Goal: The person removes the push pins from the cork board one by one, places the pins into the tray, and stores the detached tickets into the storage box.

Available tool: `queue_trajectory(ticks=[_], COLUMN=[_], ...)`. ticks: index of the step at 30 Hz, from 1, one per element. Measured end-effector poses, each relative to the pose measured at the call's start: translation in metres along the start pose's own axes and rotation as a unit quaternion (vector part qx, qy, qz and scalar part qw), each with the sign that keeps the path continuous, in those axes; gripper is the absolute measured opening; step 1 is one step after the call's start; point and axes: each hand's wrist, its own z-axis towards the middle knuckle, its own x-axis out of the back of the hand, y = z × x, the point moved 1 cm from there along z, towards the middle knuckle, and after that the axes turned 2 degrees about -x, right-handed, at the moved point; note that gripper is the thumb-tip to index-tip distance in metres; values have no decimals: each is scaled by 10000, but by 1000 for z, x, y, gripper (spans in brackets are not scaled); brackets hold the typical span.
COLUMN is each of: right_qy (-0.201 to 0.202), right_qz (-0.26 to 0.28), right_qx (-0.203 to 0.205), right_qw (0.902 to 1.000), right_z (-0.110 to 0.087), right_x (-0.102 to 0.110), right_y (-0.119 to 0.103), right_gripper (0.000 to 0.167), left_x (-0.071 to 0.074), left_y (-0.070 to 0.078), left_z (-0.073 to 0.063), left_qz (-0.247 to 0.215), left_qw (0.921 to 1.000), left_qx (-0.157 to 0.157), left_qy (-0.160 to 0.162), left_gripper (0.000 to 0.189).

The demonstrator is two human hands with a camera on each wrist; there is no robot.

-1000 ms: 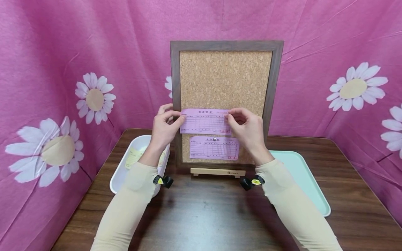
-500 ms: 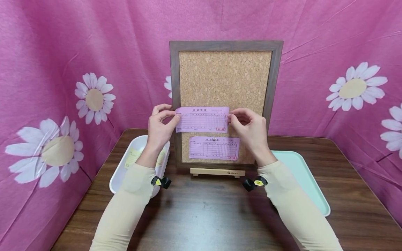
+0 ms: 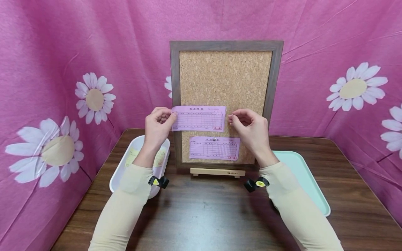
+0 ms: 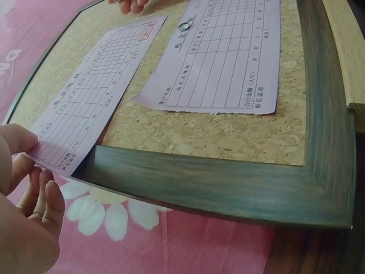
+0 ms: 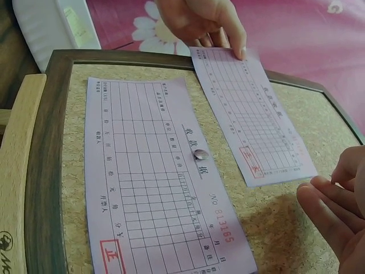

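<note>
A pink receipt slip [image 3: 198, 119] is stretched out in front of the cork board [image 3: 226, 80], its left end overlapping the frame. My left hand [image 3: 158, 130] pinches that left edge between thumb and fingers. My right hand [image 3: 250, 130] is just off the slip's right edge, thumb and fingertips drawn together; in the right wrist view I cannot tell whether something small is between its fingertips [image 5: 319, 184]. Below, a second pink receipt [image 3: 213, 150] lies on the cork, held by a round metal thumbtack [image 5: 201, 154] at its top middle.
The board stands upright on a small wooden easel [image 3: 217, 172]. At left is a white tray [image 3: 120, 174] with yellow slips [image 3: 133, 157] in it, partly behind my left arm. A mint green tray [image 3: 309, 181] lies at right. A pink flowered cloth [image 3: 125, 52] hangs behind.
My left hand has drawn the upper receipt left and slightly up. Its right edge has slid away from my right fingertips, while the right hand has moved slightly right. The lower receipt has stayed put.
</note>
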Motion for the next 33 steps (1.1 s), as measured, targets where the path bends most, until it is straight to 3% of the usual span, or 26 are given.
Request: queue_trajectory(ticks=[22, 33], right_qy=[-15, -22], right_qz=[245, 54], right_qx=[-46, -23], right_qw=[9997, 10000], right_z=[-1, -1], right_x=[7, 10], right_y=[1, 1], right_gripper=[11, 11], left_x=[16, 22], left_y=[6, 6], left_z=[1, 3], left_qz=[221, 177], left_qw=[9997, 9988], left_qx=[28, 360], left_qy=[73, 285], left_gripper=[18, 19])
